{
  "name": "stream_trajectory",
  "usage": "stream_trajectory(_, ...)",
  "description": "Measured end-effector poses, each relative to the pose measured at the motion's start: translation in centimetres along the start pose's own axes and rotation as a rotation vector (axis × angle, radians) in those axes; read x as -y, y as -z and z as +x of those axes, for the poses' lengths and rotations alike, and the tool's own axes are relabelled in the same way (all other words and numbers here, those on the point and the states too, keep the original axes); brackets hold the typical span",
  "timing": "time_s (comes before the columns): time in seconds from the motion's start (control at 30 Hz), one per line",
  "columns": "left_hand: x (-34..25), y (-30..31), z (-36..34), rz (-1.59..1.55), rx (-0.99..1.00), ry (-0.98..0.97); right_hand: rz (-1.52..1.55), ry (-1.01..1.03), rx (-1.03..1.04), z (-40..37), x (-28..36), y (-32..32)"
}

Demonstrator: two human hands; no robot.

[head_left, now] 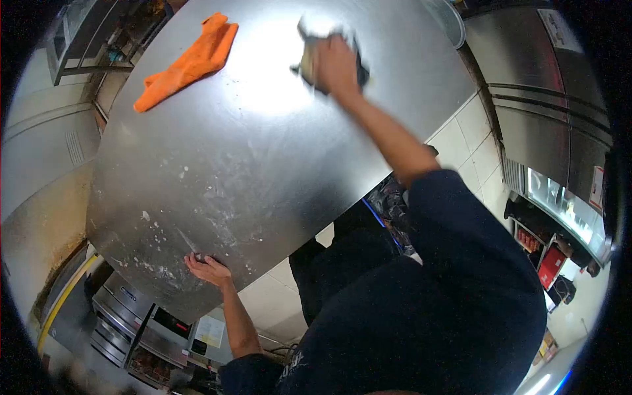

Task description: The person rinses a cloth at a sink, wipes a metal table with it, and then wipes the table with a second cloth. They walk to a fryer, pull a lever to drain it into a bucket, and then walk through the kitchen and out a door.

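On the metal table point(263, 138), my right hand point(334, 64) presses down on a dark, crumpled cloth point(361, 71) near the far side, blurred by motion. Something yellowish shows beside the fingers. My left hand point(208, 269) rests at the near left part of the table, its fingers apart and holding nothing. White smears and specks lie on the metal around it. An orange cloth point(187, 69) lies crumpled at the upper left, away from both hands.
A round clear container point(446, 21) stands at the table's far right edge. Steel cabinets point(533, 85) are on the right. Kitchen equipment with drawers point(122, 306) stands at the lower left. Below the near edge is a black plastic bag point(394, 209).
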State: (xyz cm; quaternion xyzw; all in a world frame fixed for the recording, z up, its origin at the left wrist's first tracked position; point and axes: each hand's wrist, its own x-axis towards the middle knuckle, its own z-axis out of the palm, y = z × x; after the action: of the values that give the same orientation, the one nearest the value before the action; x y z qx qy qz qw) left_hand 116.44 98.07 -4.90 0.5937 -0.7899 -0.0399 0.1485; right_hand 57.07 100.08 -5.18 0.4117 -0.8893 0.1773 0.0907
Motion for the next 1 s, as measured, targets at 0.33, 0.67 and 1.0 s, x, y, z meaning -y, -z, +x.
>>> stream_trajectory(0.33,1.0,-1.0,0.2,0.045,-0.017,0.038,-0.051,-0.086,0.001,3.0,-5.0,0.5)
stream_trajectory(0.67,0.6,-0.6,-0.1,0.101,0.000,0.074,0.386,0.493,0.281,-10.2,22.4,-2.5)
stream_trajectory(1.0,0.0,0.2,0.1,0.020,0.023,0.092,0.185,0.734,-0.032,10.2,17.2,-5.9)
